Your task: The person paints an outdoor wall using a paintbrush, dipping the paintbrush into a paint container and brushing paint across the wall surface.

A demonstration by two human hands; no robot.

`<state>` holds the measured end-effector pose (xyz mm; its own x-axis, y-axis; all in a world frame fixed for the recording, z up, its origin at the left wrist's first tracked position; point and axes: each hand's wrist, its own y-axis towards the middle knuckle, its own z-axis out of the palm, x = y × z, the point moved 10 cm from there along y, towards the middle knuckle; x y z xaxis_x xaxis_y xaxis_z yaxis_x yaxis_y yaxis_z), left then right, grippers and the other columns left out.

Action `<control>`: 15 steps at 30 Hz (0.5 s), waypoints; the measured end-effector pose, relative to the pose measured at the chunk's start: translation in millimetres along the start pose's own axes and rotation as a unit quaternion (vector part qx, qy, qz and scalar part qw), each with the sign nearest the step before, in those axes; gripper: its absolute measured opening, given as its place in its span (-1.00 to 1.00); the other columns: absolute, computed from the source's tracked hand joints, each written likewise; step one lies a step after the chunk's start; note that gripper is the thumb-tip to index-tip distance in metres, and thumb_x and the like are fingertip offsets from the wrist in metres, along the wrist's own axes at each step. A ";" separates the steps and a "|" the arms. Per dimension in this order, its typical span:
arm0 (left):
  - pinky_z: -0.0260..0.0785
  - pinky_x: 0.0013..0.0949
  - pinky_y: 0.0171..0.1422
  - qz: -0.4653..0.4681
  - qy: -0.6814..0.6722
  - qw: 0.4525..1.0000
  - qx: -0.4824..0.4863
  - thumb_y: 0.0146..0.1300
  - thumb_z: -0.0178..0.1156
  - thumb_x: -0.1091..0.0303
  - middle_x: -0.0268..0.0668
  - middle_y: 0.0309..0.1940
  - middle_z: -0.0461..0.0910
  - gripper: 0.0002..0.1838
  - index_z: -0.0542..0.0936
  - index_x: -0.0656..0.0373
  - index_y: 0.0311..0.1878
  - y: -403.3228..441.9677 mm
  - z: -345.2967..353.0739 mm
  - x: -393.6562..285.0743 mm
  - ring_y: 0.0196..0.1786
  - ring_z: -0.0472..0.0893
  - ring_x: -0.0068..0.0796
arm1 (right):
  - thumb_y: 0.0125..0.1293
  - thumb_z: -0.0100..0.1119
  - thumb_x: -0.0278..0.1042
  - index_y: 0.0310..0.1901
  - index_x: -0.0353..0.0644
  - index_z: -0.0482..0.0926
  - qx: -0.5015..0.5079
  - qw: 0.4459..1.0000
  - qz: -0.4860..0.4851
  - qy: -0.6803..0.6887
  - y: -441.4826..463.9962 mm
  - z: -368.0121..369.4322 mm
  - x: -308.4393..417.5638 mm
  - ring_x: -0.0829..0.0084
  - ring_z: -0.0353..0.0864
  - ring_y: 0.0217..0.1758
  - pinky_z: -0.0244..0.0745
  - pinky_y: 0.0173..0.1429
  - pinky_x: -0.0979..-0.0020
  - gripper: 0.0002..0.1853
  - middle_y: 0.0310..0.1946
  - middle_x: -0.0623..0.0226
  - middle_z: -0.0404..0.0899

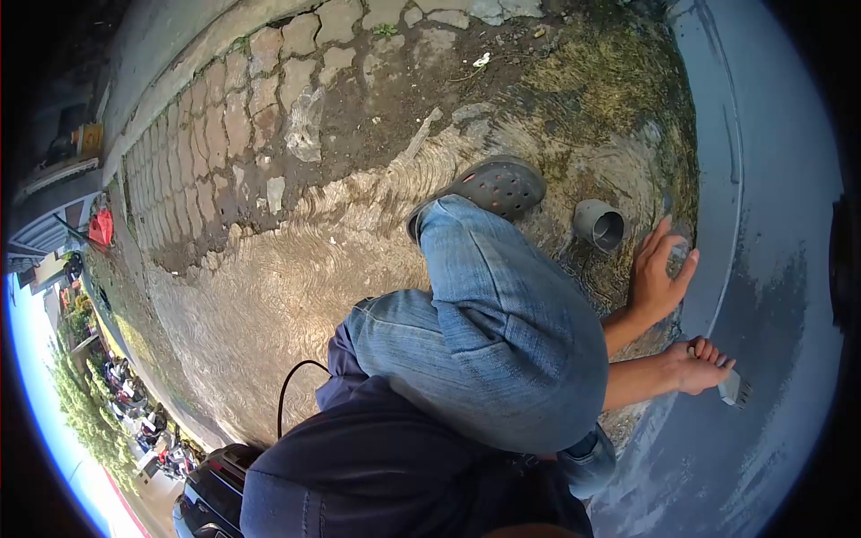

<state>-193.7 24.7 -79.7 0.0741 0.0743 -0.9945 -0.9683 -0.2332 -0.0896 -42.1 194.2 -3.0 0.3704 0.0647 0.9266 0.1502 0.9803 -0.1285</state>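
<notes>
While crouched low on rough, tan-brown concrete ground (269, 296), leans both bare arms past a bent knee in faded blue denim (529, 359) toward a smooth grey-blue painted surface (717, 448). Grips a flat, pale paintbrush (735, 389) in the right hand (695, 369), with fingers closed around the handle and bristles pointing outward, away from the wrist, over the painted surface. Cannot confirm bristle contact from this angle.

Holds nothing visible in the left hand (656, 289), with fingers spread wide and thumb apart, near the edge between ground and painted surface. Cannot tell whether resting there for support or hovering. Beside those fingers, shows something small and clear (679, 255), too indistinct to name. Just beyond, on the mossy ground, shows a short, round grey container (589, 218) with open mouth toward the painted surface, apart from both hands. Farther off, shows a dark grey perforated clog (507, 184).

Seems to be at the brushing step, judging by the gripped brush and the uneven darker and paler streaks alongside. For another stroke, calls for a firm hold on the handle, bristles laid flat and steady pressure along the surface, with left fingers clear of the bristles.
</notes>
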 end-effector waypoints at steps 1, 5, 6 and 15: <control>0.29 0.01 0.30 0.030 0.006 0.999 0.020 0.23 0.34 0.27 0.21 0.27 0.44 -0.69 0.56 0.26 -0.08 2.6 -0.9 -6.5 0.25 0.47 0.19 | 0.44 0.12 -0.30 -0.12 -0.40 0.38 -0.004 1.000 0.022 0.016 2.0 -3.2 -6.3 0.60 -0.04 -0.66 -0.09 -0.65 0.49 -0.72 -0.61 0.50 0.04; 0.31 -0.06 0.28 0.153 0.062 0.984 0.067 0.19 0.38 0.28 0.10 0.25 0.49 -0.65 0.58 0.24 -0.03 23.4 -13.9 -36.1 0.23 0.50 0.09 | 0.42 0.17 -0.26 -0.28 -0.30 0.42 -0.033 0.997 0.044 0.058 -8.1 -6.0 -18.5 0.64 -0.06 -0.65 -0.11 -0.60 0.49 -0.74 -0.61 0.53 0.03; 0.30 -0.08 0.28 0.192 0.069 0.976 0.079 0.17 0.39 0.27 0.07 0.24 0.51 -0.63 0.58 0.23 -0.02 26.7 -16.2 -41.3 0.23 0.51 0.06 | 0.42 0.17 -0.26 -0.28 -0.30 0.42 -0.047 0.993 0.044 0.100 -13.5 -1.7 -15.1 0.64 -0.06 -0.65 -0.11 -0.60 0.49 -0.74 -0.61 0.53 0.03; 0.13 0.00 0.43 0.282 0.230 0.910 0.198 0.01 0.50 0.00 0.08 0.37 0.35 -0.13 0.39 0.27 0.31 42.9 -34.8 13.6 0.38 0.35 0.06 | 0.33 0.29 -0.12 -0.38 -0.28 0.51 -0.196 0.974 0.080 0.079 2.1 -52.1 -33.1 0.62 0.11 -0.59 -0.02 -0.55 0.50 -0.65 -0.54 0.46 0.25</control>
<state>-225.9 -18.1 -99.0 -0.4574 -0.3845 -0.8019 -0.8866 0.2668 0.3778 -6.3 184.4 -52.3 0.5498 0.1510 0.8215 0.4060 0.8112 -0.4208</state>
